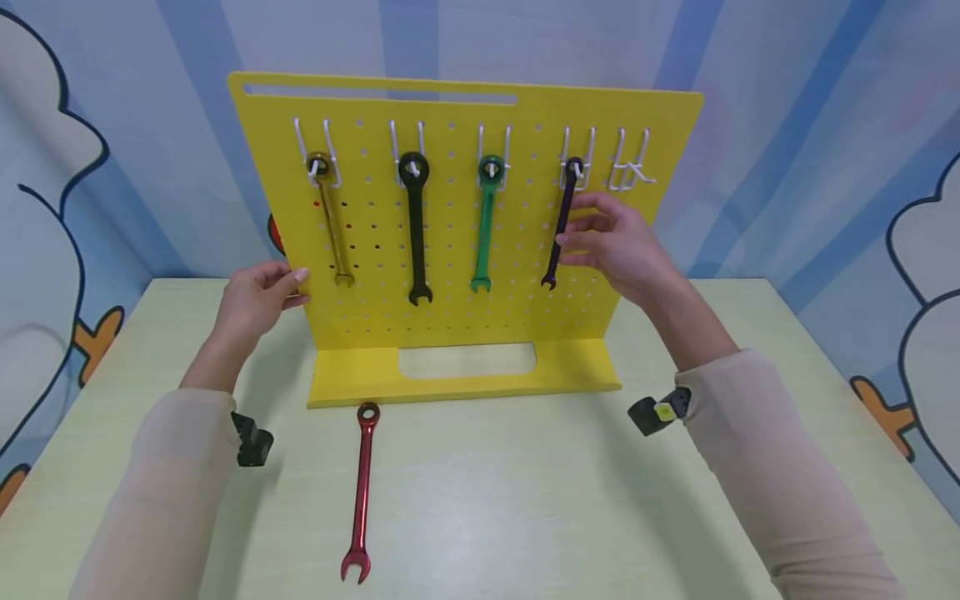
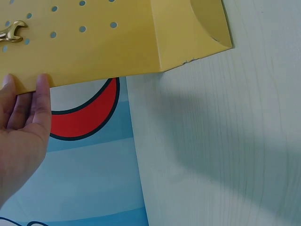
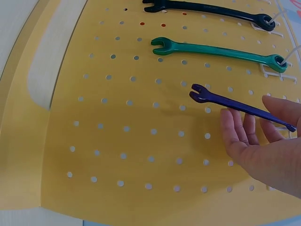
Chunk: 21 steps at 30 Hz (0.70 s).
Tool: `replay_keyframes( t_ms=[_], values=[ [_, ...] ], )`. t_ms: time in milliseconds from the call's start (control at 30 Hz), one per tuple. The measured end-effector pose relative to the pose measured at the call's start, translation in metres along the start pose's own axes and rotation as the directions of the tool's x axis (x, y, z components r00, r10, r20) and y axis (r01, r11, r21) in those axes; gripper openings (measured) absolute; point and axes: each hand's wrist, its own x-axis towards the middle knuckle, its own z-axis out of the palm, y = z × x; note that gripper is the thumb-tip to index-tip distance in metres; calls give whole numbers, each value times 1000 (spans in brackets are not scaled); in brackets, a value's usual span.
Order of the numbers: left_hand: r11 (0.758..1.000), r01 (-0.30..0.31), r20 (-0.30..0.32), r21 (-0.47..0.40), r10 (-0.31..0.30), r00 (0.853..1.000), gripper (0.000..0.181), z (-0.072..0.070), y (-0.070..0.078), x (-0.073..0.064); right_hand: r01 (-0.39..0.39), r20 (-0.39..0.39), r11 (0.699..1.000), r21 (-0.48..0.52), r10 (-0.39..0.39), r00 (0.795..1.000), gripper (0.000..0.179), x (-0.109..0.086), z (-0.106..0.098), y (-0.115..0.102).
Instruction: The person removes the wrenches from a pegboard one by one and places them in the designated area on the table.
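A yellow pegboard (image 1: 450,317) stands upright on the table, with ratchet wrenches hung on its white hooks. My left hand (image 1: 258,296) pinches its left edge, thumb in front; the left wrist view shows those fingertips (image 2: 43,82) at the edge. At the right, my right hand (image 1: 618,250) holds a dark purple wrench (image 1: 562,217) loosely between thumb and fingers, with the ring end at a hook. Its open jaw points down, seen also on the purple wrench (image 3: 235,104) in the right wrist view. To its left hang a green wrench (image 1: 486,225), a black wrench (image 1: 416,233) and a gold wrench (image 1: 333,229).
A red wrench (image 1: 362,492) lies on the pale wooden table (image 1: 510,500) in front of the board's base. A bare white hook (image 1: 630,167) sits at the board's far right. Behind stands a blue striped backdrop (image 1: 480,37) with cartoon drawings.
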Motion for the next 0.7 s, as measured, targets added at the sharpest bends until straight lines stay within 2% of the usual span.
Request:
replay_keyframes(
  t_ms=[100, 200, 333, 533, 700],
  values=[
    [1000, -2, 0, -12, 2, 1000, 44, 0, -7, 7, 14, 0, 1000, -12, -14, 1000, 31, 0, 0, 0],
    [997, 6, -13, -76, -7, 1000, 42, -2, -26, 25, 26, -6, 999, -25, -26, 1000, 31, 0, 2, 0],
    [992, 6, -7, -125, -7, 1000, 38, -3, -38, 35, 38, -16, 999, -18, -38, 999, 30, -1, 3, -1],
    [1000, 0, -2, -15, -1, 1000, 41, -1, -6, 7, 61, -22, 998, -13, -61, 998, 25, -1, 4, -1],
    [1000, 5, 9, -5, -5, 1000, 40, 0, 2, -1, 62, -19, 997, -47, -63, 998, 24, -2, 4, -1]
  ],
)
